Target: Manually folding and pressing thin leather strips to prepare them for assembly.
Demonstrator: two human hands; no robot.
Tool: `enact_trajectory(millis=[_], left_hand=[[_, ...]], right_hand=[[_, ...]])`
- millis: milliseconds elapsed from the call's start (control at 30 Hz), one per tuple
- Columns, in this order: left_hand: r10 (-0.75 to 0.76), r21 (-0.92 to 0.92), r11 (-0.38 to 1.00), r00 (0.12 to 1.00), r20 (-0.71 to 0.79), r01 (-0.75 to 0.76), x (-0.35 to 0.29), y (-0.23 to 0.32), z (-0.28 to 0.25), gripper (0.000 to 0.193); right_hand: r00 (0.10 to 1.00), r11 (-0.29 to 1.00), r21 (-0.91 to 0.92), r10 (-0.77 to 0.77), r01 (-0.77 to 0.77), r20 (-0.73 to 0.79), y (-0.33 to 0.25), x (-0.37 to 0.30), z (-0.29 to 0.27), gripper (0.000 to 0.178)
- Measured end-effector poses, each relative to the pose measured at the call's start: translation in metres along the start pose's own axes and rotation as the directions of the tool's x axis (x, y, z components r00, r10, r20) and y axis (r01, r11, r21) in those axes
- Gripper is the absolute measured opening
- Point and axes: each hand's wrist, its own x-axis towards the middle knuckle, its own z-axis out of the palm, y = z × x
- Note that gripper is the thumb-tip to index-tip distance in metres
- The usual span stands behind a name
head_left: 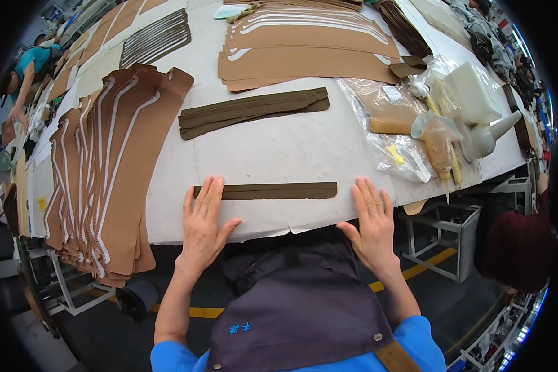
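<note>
1. The strip (285, 191) was laid on the table (260, 155), its left end covered by the left hand (203, 229), fingers straightened.
2. The right hand (372, 228) was placed near its right end, fingers outstretched.
3. Tan material (394, 108) was seen through a bag (387, 164); the bottle's (479, 142) contents were hidden.

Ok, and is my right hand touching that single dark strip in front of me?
Apart: the head view shows white tabletop between the right end of the dark strip and the right hand.
</note>
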Motion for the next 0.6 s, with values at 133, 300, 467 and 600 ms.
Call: enact_trajectory(millis=[133,300,467,600], left_hand=[[-0.002,-0.132,0.991,0.991,-0.132,-0.016,0.028,0.007,-0.006,0.050],[-0.033,-0.282,0.958,0.998,0.049,0.045,0.055,-0.005,-0.015,0.027],[0.102,-0.189,0.972,0.973,-0.206,-0.142,0.042,-0.001,0.002,0.025],[0.153,-0.063,0.982,0.952,-0.267,-0.176,0.028,0.001,0.013,0.028]], right_hand=[[0.992,0.992,0.106,-0.059,0.071,-0.111,-0.011,0.023,0.007,0.061],[0.950,0.949,0.107,-0.283,0.298,-0.134,-0.048,0.073,0.039,0.055],[0.899,0.892,0.134,-0.414,0.432,-0.140,-0.087,0.090,0.064,0.060],[0.905,0.891,0.163,-0.408,0.423,-0.118,-0.097,0.089,0.073,0.065]])
